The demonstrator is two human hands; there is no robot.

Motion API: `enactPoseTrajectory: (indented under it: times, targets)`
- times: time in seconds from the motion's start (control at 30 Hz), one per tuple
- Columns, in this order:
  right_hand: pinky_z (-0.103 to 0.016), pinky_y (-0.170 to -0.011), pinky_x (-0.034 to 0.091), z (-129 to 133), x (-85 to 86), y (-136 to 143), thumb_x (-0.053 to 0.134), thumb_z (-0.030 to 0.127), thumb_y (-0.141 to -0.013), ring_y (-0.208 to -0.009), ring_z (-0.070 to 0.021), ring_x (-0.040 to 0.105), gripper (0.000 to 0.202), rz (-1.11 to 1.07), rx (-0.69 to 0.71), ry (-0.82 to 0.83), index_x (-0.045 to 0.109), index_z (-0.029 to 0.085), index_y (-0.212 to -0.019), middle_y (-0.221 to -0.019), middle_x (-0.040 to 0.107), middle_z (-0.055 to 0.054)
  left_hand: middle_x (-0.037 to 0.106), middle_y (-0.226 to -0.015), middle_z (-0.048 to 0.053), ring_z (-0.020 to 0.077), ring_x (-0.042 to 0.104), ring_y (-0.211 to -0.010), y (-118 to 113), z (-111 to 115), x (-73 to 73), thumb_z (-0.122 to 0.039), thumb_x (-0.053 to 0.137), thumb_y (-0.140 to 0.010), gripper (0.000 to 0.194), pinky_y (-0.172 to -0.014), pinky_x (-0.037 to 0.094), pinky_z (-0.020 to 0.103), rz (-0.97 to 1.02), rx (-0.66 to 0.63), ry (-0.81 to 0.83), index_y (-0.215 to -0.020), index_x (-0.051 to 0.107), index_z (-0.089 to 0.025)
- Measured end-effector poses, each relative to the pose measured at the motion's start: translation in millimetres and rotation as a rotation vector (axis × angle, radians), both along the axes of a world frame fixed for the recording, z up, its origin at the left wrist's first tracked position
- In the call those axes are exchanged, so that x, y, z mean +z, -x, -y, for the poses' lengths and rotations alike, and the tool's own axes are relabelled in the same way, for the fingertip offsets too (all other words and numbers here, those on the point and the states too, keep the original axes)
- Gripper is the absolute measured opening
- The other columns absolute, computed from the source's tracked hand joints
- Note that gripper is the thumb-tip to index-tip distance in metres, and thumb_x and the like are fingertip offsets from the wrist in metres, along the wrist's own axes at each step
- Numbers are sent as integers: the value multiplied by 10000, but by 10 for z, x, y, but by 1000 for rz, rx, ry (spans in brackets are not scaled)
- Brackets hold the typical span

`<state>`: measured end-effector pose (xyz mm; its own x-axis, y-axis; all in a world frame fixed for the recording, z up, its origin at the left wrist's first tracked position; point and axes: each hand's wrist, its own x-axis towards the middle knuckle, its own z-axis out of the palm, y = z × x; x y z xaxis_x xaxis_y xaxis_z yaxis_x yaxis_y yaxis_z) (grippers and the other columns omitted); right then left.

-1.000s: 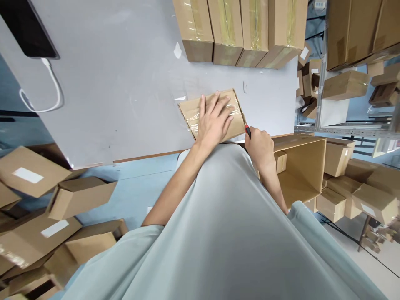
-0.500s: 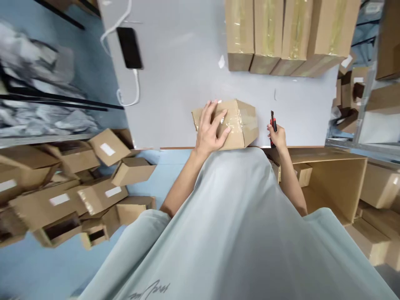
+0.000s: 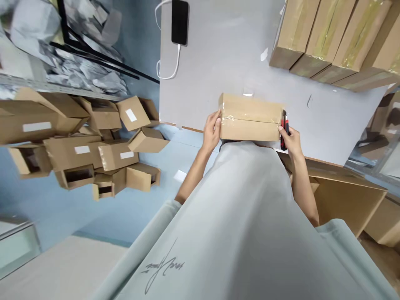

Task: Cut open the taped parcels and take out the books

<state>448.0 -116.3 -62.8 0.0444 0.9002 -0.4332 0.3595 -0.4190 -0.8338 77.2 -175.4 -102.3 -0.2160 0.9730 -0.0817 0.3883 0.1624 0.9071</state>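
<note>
A small cardboard box (image 3: 251, 118) lies lengthwise at the table's front edge, with shiny clear tape over it and a seam along its top. My left hand (image 3: 212, 130) grips its left end, fingers pressed to the end face. At the other end, my right hand (image 3: 291, 139) holds a red and black box cutter (image 3: 284, 133), its dark blade end pointing away from me. The right fingertips touch or nearly touch the box's right end; the exact contact is hidden.
Several taped cartons (image 3: 312, 37) stand at the table's back right. A phone (image 3: 180, 23) with a white cable lies at back left. Opened boxes (image 3: 115, 154) with white labels are piled to the left. A large open carton (image 3: 340, 200) sits below the table's right side.
The box has turned so its long taped face shows. My left hand has moved from its top to its left end; my right hand has brought the box cutter against the right end. The view has swung left.
</note>
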Motion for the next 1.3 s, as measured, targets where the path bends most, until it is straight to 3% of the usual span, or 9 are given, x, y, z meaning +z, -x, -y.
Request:
enactPoseTrajectory:
  times: [0.13, 0.23, 0.33, 0.43, 0.53, 0.67, 0.9, 1.13, 1.3]
  targets:
    - [-321, -657, 559, -53, 156, -389, 764, 845, -895, -677, -168, 536, 620, 181, 11, -89, 635, 248, -788, -702, 509, 46, 683, -1675, 174, 358, 600, -1624, -391, -289, -418, -959, 366, -1073, 940, -1423, 394, 591, 181, -115, 87, -1572, 736, -254]
    - [-385, -748, 613, -94, 287, -609, 663, 827, -983, -749, -218, 630, 599, 421, 72, -186, 690, 242, -854, -781, 600, -2, 682, -1682, 173, 374, 592, -1635, -582, -409, -591, -982, 414, -1044, 964, -1418, 400, 605, 290, -162, 122, -1586, 725, -247]
    - [-448, -857, 630, -144, 521, -639, 543, 793, -1081, -869, -276, 730, 618, 649, 120, -305, 776, 221, -1096, -961, 720, -89, 652, -1713, 171, 370, 594, -1629, -597, -436, -514, -914, 491, -1076, 872, -1398, 429, 599, 343, -146, 71, -1632, 679, -269]
    - [-427, -842, 610, -218, 849, -417, 395, 736, -1172, -866, -292, 768, 645, 693, 234, -299, 749, 222, -1336, -1017, 784, -111, 580, -1771, 150, 379, 564, -1645, -513, -444, -280, -859, 586, -1077, 810, -1354, 486, 583, 341, -178, 6, -1691, 610, -332]
    - [-411, -867, 578, -329, 1142, -1, 385, 684, -1195, -990, -329, 796, 611, 727, 548, -296, 760, 227, -1349, -1148, 843, -151, 527, -1798, 142, 406, 510, -1674, -442, -472, -89, -858, 695, -1017, 850, -1296, 548, 572, 297, -285, -26, -1699, 597, -359]
    - [-397, -863, 521, -514, 1342, 614, 369, 549, -1222, -1090, -354, 785, 544, 829, 972, -235, 768, 211, -1371, -1288, 843, -181, 516, -1790, 166, 417, 504, -1667, -414, -503, -65, -865, 706, -1003, 877, -1272, 570, 565, 290, -386, -21, -1692, 603, -334]
    - [-405, -851, 471, -722, 1369, 1258, 413, 413, -1228, -1066, -364, 775, 460, 1015, 1249, -96, 761, 173, -1411, -1276, 827, -214, 521, -1786, 152, 400, 529, -1643, -415, -494, -152, -833, 683, -1039, 865, -1301, 537, 564, 356, -439, -14, -1741, 539, -348]
    - [-480, -977, 515, -769, 1180, 1231, 441, 539, -1219, -1127, -383, 766, 507, 918, 1179, -148, 785, 208, -1391, -1187, 836, -185, 636, -1675, 118, 459, 480, -1673, -492, -530, -214, -744, 844, -970, 732, -1366, 463, 629, 595, -286, 48, -1566, 723, -337]
    - [-555, -1031, 524, -847, 965, 1187, 446, 591, -1203, -1171, -433, 750, 549, 828, 1148, -179, 840, 215, -1264, -1069, 834, -180, 658, -1655, 119, 471, 525, -1633, -470, -539, -253, -718, 871, -955, 719, -1346, 489, 633, 552, -298, 38, -1542, 744, -322]
